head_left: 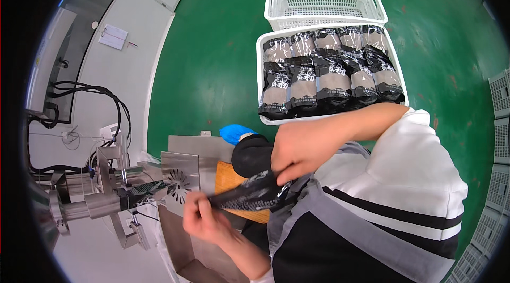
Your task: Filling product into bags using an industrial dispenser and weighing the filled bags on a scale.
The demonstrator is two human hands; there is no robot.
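A black printed pouch [247, 193] stretches between my two hands, tilted and above my lap. My left hand [206, 222] pinches its left end with thumb and fingers. At the other end, my right hand [298, 151] grips the pouch from above with curled fingers. Beneath the pouch lies a brown wooden board [226, 176]. To the left is a steel machine [106, 203] with a slotted metal plate [179, 184] close to my left hand.
A white crate [260, 78] holds several filled black pouches in two rows; behind it stands another white basket [273, 20]. Stacked grey crates [499, 145] line the right edge. A steel bin [194, 254] sits below the machine. A blue shoe cover [232, 133] shows beyond my knee.
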